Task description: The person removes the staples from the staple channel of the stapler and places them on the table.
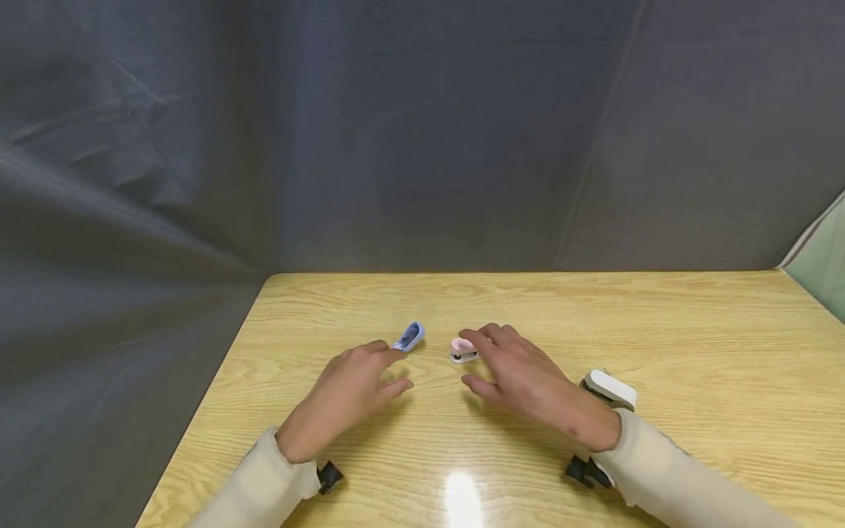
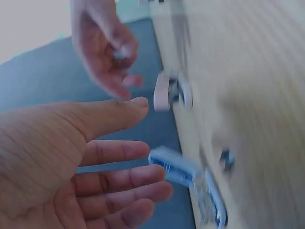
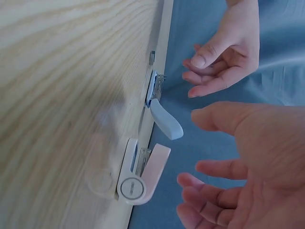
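A light blue mini stapler point(image 1: 412, 336) stands swung open on the wooden table, its top arm tilted up from the base in the right wrist view. My left hand point(image 1: 356, 385) hovers beside it, fingers loosely extended and holding nothing. To the right is a pink and white mini stapler point(image 3: 155, 171), its pink top raised above the white base. Above and beside that one hovers my right hand point(image 1: 521, 370), with relaxed fingers and nothing in its grasp. Close to the blue stapler lies a small metallic piece point(image 3: 152, 57), too blurred to identify.
The wooden table point(image 1: 693, 330) runs back to a dark grey cloth point(image 1: 449, 147), which also hangs at the left. A white-topped device point(image 1: 610, 389) shows by the right wrist. Black clips point(image 1: 328, 477) show near the sleeves.
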Motion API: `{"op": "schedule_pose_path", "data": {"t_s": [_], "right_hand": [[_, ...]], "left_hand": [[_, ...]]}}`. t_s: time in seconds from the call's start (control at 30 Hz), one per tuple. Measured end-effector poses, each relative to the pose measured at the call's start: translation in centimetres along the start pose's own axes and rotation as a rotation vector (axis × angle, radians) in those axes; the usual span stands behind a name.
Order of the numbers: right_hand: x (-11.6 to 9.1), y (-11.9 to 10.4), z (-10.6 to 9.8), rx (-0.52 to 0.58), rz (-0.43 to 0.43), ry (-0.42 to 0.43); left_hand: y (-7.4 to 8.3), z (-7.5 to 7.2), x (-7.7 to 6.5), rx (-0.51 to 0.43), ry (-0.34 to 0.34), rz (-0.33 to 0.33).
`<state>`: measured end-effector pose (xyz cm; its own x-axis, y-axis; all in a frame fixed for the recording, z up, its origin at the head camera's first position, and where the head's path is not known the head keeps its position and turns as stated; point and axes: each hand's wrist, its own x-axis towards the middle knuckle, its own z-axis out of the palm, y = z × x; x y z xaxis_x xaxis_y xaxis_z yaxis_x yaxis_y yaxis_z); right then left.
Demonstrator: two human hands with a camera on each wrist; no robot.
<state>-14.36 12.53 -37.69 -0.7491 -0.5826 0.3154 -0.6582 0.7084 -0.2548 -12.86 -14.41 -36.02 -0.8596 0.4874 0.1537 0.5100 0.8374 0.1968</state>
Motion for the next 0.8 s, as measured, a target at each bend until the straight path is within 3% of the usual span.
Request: {"op": "schedule_pose_path", "data": {"t_s": [0.2,0.4,0.53,0.8], "right_hand": [[-0.2,0.3,-0.3,-0.019,-0.009,-0.012],[0.1,1.1,-0.5,-0.044,-0.041,0.011],[0.4,2.0,-0.6,-0.045,-0.04,0.014],[1.5,3.3,-0.5,0.014,-0.012,-0.047]], "left_hand": [[1.4,1.0,0.7,-0.033,-0.029,0.024],[2.1,2.1,1.8,-0.015,0.012,0.043],[2.4,2.9,2.7,0.0,0.002,0.055],[2.3,3.0,4.3,-0.146,-0.04,-0.036]]}}
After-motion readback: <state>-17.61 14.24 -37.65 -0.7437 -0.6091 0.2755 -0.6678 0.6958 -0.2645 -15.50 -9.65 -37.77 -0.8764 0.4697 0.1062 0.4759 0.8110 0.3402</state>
